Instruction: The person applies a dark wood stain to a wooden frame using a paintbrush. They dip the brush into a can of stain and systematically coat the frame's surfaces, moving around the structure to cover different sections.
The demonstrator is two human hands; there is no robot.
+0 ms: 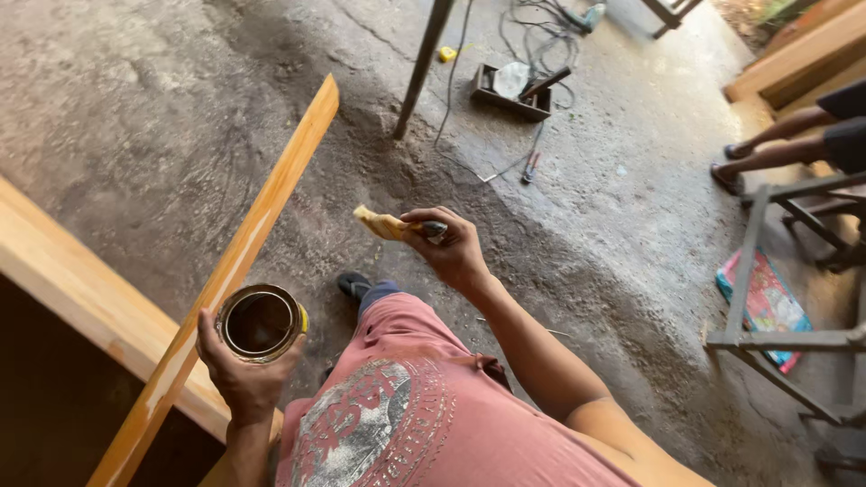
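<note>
Varnish-dark liquid fills the small round metal tin (260, 322), which the left hand (242, 377) cups from below at about seven o'clock in the view, fingers wrapped up around its wall and thumb pressed on the near side. The tin's open mouth faces up, and it sits just beside the long pale wooden slat (244, 261), which runs from the seven o'clock corner up toward eleven o'clock, tilted on its edge; whether tin and slat touch cannot be told.

The right hand (454, 250), near the centre of the view, is closed around the dark handle of a flat paintbrush with yellowish bristles (390, 225); the bristles point toward nine o'clock, apart from the slat and above the rough grey concrete floor (135, 117).

A broad light wooden board (77, 289) lies at eight o'clock, under the slat. At twelve o'clock stand a slanted dark metal pole (422, 68) and a shallow black tray with tools and tangled cables (512, 90). At three o'clock another person's legs (776, 144) rest near a grey metal frame (767, 298), with a pink and blue printed packet (767, 302) on the floor beneath it.
</note>
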